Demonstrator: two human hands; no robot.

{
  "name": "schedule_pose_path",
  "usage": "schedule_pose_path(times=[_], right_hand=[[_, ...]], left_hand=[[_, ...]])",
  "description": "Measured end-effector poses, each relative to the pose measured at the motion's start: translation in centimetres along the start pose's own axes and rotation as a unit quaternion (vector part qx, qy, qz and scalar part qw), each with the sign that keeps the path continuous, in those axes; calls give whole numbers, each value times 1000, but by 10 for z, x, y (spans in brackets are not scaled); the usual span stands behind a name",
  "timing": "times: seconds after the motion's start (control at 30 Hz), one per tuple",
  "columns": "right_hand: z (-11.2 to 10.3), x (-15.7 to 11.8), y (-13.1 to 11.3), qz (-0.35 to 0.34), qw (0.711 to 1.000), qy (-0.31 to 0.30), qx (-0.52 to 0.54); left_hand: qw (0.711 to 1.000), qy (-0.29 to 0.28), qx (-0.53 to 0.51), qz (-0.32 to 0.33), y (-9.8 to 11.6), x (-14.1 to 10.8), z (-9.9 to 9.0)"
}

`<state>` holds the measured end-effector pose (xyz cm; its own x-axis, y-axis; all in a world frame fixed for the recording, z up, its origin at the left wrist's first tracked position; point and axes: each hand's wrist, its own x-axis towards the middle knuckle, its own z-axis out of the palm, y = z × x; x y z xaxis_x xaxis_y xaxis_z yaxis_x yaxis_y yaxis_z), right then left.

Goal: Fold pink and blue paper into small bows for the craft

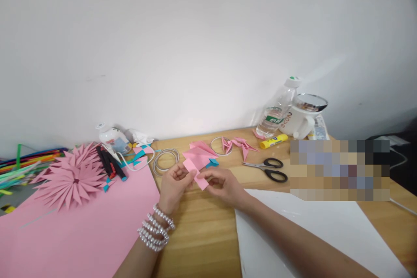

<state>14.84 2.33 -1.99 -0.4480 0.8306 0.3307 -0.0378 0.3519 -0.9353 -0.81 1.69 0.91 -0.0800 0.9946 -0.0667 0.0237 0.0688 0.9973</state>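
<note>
Hands folding a pink strip

Paper work is in hand at a wooden table (202,243). Both hands meet over the table's middle, each closed on one end of a small pink strip (196,174). The left hand (174,187), with a bead bracelet (156,228) at the wrist, pinches the strip's upper end between thumb and fingers; the right hand (224,186) grips the lower end the same way. The strip runs slantwise between them, raised just above the wood, with its middle part free.

To fold well here, it seems best to keep the edges lined up before pressing, hold one end still while the other brings the paper over, and then run a fingertip along the crease so it sets sharp. A loose pinch would let thin paper slip or skew.

Just behind the hands lie folded pink pieces (199,153), and further right more folded shapes (241,144) near the scissors (269,169) and a glue stick (273,140). A pink paper flower (73,178) rests on a large pink sheet (74,230) to the left, beside markers (110,163). A white sheet (293,221) lies under the right forearm. A bottle (276,110) and mug (301,117) stand by the wall.
</note>
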Motion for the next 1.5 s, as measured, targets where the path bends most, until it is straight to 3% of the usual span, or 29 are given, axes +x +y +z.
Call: schedule_pose_path(times=[0.07, 0.13, 0.23, 0.37, 0.5, 0.67, 0.8, 0.9, 1.07, 1.23, 1.5], right_hand=[[0, 0, -1, 16, 1000, 1, 9], [0, 0, -1, 36, 998, 43, 23], [-1, 1, 1, 67, 992, 97, 52], [-1, 2, 6, 78, 990, 89, 73], [-2, 3, 5, 76, 987, 117, 86], [-1, 2, 0, 38, 992, 120, -19], [1, 0, -3, -28, 994, 95, -52], [2, -1, -5, -40, 997, 61, -36], [-2, 2, -7, 29, 997, 57, 40], [-5, 5, -3, 114, 983, 36, 137], [-7, 6, -6, 143, 979, 31, 141]], left_hand=[[999, 17, 23, 16, 2, 0, 0], [998, 14, 51, 29, 4, -2, 1], [996, -62, 64, 13, 5, -4, 4], [991, -127, 27, -41, 4, -5, 5], [994, -94, 39, -36, 2, -3, 3], [995, -50, 87, -10, 1, -3, 2], [992, -13, 120, 30, 3, -6, 5], [989, -5, 134, 64, 1, -8, 6], [976, 10, 186, 112, -4, -7, 5], [978, -4, 183, 98, 0, -8, 5], [980, -4, 171, 100, 0, -5, 4]])
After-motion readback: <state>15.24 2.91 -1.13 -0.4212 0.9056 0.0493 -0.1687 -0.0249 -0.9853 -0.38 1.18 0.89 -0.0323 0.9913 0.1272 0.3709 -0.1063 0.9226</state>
